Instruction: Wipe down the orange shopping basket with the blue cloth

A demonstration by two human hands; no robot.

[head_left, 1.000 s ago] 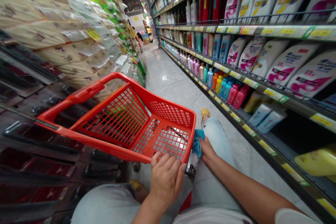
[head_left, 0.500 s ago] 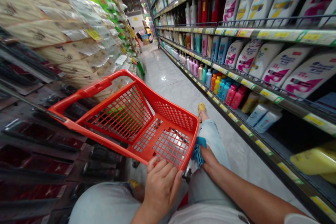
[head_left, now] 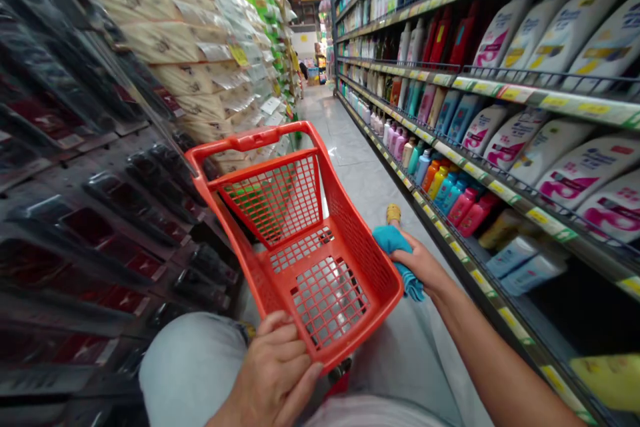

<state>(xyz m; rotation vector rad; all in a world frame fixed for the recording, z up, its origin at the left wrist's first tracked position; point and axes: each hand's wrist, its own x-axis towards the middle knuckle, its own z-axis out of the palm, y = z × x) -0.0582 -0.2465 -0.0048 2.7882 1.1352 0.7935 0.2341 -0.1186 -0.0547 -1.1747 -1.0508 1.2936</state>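
A red plastic shopping cart point(head_left: 260, 280) stands between my knees, its basket a grid of holes with nothing in it. My left hand point(head_left: 277, 363) is closed over the cart's near rim, fingers curled over the edge. In my right hand point(head_left: 417, 260) is a blue cloth point(head_left: 393, 240), bunched up against the outer right wall of the cart. Part of the cloth hangs below the fingers. The cart's handle point(head_left: 250, 140) is at the far end.
Shelves of shampoo bottles point(head_left: 590, 170) run along the right side. Stacked tissue packs point(head_left: 175, 40) and hanging dark packages point(head_left: 90, 213) line the left. The tiled aisle floor point(head_left: 350, 167) stretches ahead, with a person point(head_left: 303, 69) far off.
The cart has turned, its handle end swinging to the right in view. My right hand has raised the blue cloth from low by the near corner to the right wall. My left hand keeps its hold.
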